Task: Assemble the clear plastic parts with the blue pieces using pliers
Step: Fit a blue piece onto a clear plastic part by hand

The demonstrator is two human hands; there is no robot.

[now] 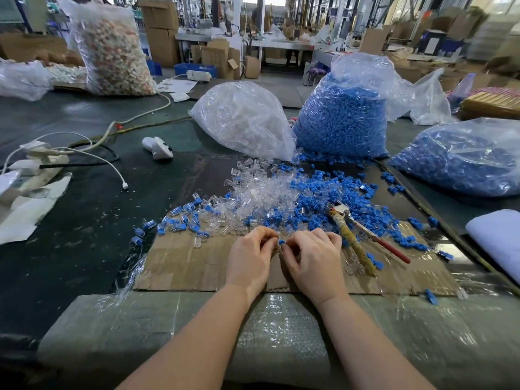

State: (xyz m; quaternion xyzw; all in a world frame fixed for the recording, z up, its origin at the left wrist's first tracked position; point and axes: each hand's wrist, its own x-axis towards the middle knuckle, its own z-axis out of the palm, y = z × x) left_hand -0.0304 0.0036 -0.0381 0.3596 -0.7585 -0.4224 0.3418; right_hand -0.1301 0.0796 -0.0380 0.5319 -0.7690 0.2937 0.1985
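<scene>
no text or label here can be read.

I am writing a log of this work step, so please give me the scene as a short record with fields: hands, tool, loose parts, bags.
left hand: left hand pinches a clear part, hard to see
right hand: right hand pinches a blue piece between both hands
tool: pliers lie unheld on the cardboard, right of the hands
loose parts: mixed clear and blue pile behind the hands
bags: clear parts bag; blue pieces bag
</scene>
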